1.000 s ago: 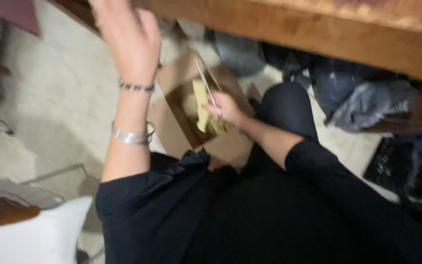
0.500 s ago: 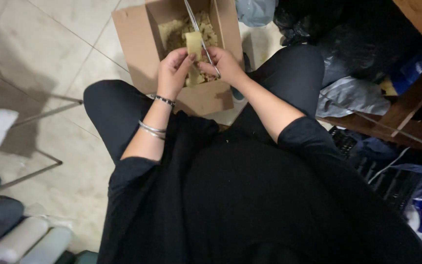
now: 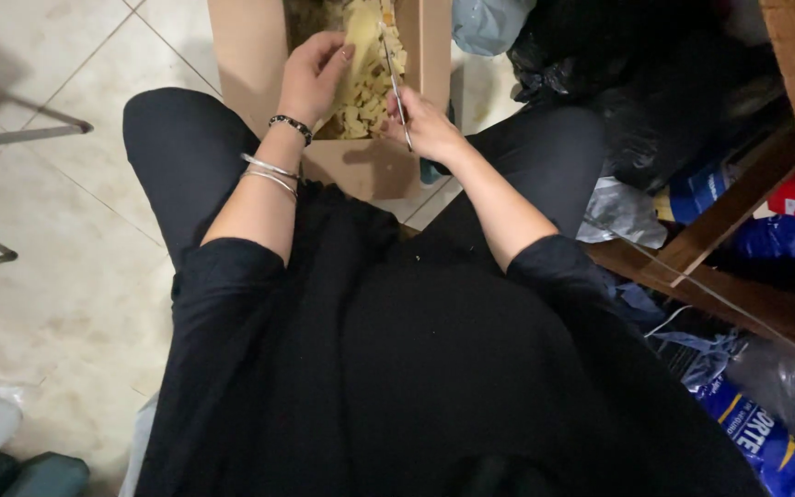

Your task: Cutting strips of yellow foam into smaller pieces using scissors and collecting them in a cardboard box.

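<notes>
Pale yellow foam strip is pinched in the left hand over the cardboard box at twelve o'clock. At two o'clock from it, the right hand grips scissors, blades against the strip. Yellow offcuts fill the box.

Seated person in black leans over a cardboard box of yellow scraps. Left hand holds a yellow piece; right hand grips scissors.
</notes>
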